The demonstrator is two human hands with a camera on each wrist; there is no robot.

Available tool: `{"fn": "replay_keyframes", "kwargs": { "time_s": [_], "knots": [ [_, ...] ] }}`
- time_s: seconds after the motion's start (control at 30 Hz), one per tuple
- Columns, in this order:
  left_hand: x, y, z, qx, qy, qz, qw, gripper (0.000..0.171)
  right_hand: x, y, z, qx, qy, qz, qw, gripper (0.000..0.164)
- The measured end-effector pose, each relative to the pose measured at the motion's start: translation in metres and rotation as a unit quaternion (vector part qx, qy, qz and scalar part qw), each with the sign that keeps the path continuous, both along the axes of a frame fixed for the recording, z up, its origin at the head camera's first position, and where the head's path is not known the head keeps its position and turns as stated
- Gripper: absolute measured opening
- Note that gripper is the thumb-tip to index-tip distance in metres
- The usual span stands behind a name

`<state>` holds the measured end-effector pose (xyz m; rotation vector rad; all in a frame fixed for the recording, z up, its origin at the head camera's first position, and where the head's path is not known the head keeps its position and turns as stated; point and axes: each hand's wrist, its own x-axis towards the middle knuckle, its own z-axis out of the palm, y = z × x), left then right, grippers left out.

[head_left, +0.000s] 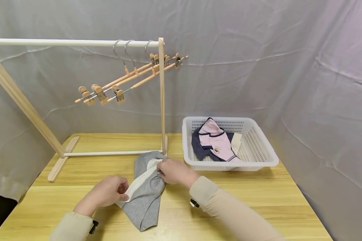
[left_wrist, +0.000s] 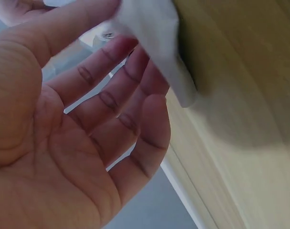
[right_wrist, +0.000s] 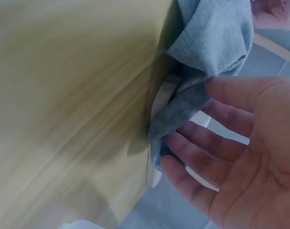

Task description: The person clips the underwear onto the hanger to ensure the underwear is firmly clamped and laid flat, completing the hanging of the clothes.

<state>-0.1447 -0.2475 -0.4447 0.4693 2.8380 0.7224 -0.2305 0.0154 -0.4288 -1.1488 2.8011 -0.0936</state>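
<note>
A grey piece of clothing (head_left: pixel 147 204) with a cream band lies bunched on the wooden table, its far end at the foot of the rack. My left hand (head_left: pixel 108 191) pinches the near-left end of the cream band; the left wrist view shows this cream cloth (left_wrist: pixel 152 33) between thumb and fingers. On the far right side, my right hand (head_left: pixel 176 172) grips the band and the gathered grey fabric. In the right wrist view, folds of the grey fabric (right_wrist: pixel 214 40) run between the thumb and fingers. The garment's underside is hidden.
A wooden rack with a white rod (head_left: pixel 63 42) stands at the back left. Several clip hangers (head_left: pixel 143 72) hang near its right post (head_left: pixel 162 100). At the right, a white plastic basket (head_left: pixel 260 160) holds a pink and navy garment (head_left: pixel 218 145). Grey cloth (head_left: pixel 229 67) hangs behind the table.
</note>
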Motion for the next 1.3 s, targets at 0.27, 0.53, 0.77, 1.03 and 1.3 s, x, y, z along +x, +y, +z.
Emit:
{"fn": "replay_keyframes", "kwargs": {
  "time_s": [0.27,0.53,0.77,1.03,1.3],
  "knots": [
    [0.0,-0.006,-0.006,-0.024,0.024,0.025,0.9991,0.032,0.01,0.006,0.003,-0.007,-0.009,0.006,1.0,0.014],
    [-0.011,-0.021,-0.008,-0.055,0.064,0.066,0.9942,0.024,0.03,0.007,0.01,0.021,-0.072,-0.002,0.997,0.029],
    [-0.025,-0.024,0.0,-0.058,0.179,0.077,0.9792,0.024,0.047,0.007,0.013,0.008,-0.119,0.046,0.992,0.023],
    [-0.025,-0.022,0.013,-0.047,0.217,-0.003,0.975,0.031,0.04,0.013,0.024,-0.054,-0.145,0.039,0.987,0.008],
    [-0.008,-0.026,0.009,-0.022,0.12,-0.056,0.9909,0.034,0.022,0.009,0.009,-0.028,-0.034,-0.001,0.999,0.027]
  ]
}}
